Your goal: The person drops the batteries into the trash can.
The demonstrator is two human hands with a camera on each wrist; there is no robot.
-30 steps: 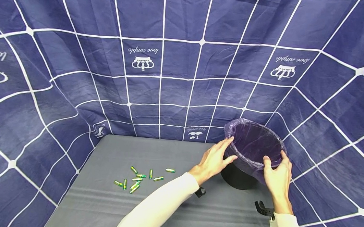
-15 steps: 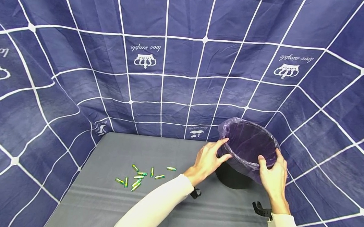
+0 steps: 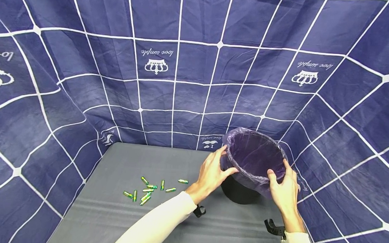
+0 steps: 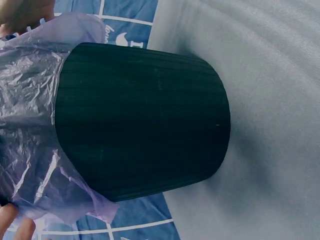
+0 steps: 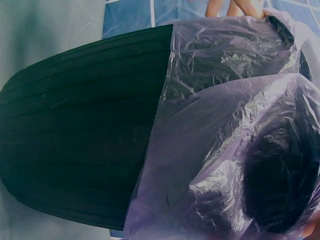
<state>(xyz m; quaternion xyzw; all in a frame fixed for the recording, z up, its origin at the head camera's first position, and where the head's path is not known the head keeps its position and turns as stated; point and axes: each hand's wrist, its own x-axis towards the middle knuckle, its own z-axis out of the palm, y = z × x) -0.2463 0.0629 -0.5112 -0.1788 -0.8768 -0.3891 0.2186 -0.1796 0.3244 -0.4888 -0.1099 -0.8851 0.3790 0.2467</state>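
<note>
A black ribbed trash can (image 3: 240, 193) stands at the right of the grey table. A thin purple plastic bag (image 3: 249, 178) lines it, folded outward over the rim and hanging down its upper outside. My left hand (image 3: 209, 173) grips the bag-covered rim on the left, thumb at the front. On the right side my right hand (image 3: 284, 194) holds the rim, with its thumb over the edge. The left wrist view shows the can's dark wall (image 4: 145, 122) below the bag; in the right wrist view, loose bag film (image 5: 210, 145) covers its upper part.
Several small green-and-yellow batteries (image 3: 148, 190) lie scattered on the grey tabletop (image 3: 119, 161), left of my left arm. Dark blue cloth (image 3: 197, 66) with white grid lines walls the table at the back and both sides. Black straps (image 3: 274, 228) sit at my wrists.
Both hands have shifted the trash can with its bag to the left, their hold on the rim unchanged. The batteries stay where they lay; the head view has moved slightly.
</note>
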